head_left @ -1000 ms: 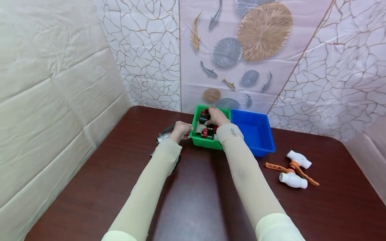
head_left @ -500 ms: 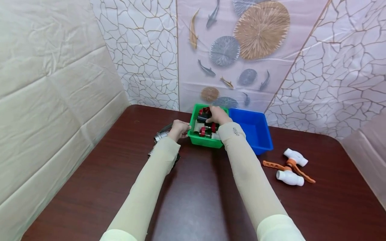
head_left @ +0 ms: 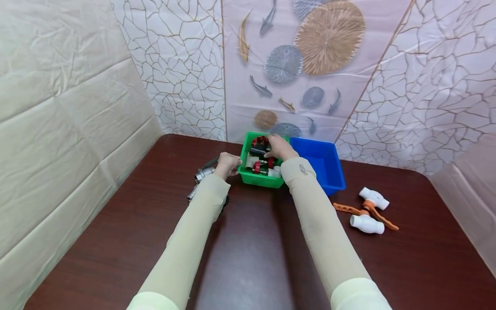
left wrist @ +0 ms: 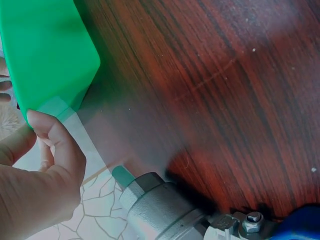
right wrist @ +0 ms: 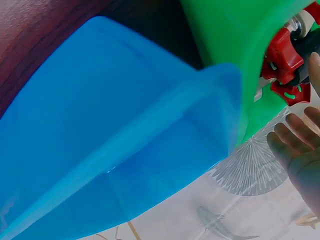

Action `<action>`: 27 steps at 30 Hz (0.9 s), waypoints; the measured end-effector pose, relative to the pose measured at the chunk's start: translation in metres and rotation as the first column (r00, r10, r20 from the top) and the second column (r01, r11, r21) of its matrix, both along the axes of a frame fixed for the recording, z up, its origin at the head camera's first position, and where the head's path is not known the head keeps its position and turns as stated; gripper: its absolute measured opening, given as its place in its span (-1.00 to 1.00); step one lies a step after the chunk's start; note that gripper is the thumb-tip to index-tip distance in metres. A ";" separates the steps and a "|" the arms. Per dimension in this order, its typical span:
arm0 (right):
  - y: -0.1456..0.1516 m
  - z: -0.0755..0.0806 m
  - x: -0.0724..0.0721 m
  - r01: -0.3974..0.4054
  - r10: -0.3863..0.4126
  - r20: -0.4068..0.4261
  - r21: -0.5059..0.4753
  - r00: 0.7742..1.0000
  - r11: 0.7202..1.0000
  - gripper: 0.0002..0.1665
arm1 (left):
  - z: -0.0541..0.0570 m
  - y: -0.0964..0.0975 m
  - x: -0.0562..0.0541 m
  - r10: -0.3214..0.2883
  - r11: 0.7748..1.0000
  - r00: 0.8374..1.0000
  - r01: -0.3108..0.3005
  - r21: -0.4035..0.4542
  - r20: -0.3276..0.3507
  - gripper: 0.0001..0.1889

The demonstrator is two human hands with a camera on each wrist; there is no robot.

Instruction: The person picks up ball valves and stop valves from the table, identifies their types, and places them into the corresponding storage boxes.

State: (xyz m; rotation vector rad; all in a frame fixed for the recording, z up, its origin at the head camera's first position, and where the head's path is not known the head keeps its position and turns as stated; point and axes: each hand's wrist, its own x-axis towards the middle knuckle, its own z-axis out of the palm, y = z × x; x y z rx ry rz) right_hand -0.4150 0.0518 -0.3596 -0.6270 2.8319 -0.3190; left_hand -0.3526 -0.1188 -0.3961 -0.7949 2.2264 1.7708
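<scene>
Green bin: rectangular green plastic bin (head_left: 261, 181) near the back of the dark red-brown wood-grain table (head_left: 248, 258), loaded with fittings.
Bin contents: valves with scalloped red handles and dark bodies (right wrist: 286, 56); one black cylindrical piece (head_left: 258, 150); stubby white plastic pieces (head_left: 274, 172) in the near right corner.
Left hand: bare left hand (head_left: 227, 164), thumb and forefinger pinching the green bin's rim at its left side; a narrow hold.
Right hand: bare right hand (head_left: 280, 148), over the green bin's right half; fingers extended and loosely spread, thumb beside the black piece, contact uncertain.
Step, as judged: steadying the bin with one hand, handling its fittings with the other.
Handling advice: keep the left pinch firm, lest the light-looking bin skid; take a valve by its body, since a handle may turn; lift straight up, clear of interlocked handles.
Blue bin: rectangular blue plastic bin (head_left: 336, 187), just right of the green one; beware knocking its rim.
Left stock: silver metal valve (left wrist: 155, 207), near the left hand.
Right stock: two white plastic valves (head_left: 367, 224) with orange handles, right of the blue bin.
</scene>
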 end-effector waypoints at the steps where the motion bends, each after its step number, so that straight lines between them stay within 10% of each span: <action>1: 0.002 -0.001 0.000 0.003 -0.003 0.000 0.002 1.000 1.000 -0.14 | 0.000 0.001 -0.001 0.002 1.000 1.000 -0.002 -0.007 0.002 -0.70; 27: 0.032 0.004 0.027 -0.088 0.088 0.006 0.073 0.996 0.993 -0.25 | 0.011 0.002 0.006 -0.072 0.997 0.997 0.071 -0.038 -0.019 -0.68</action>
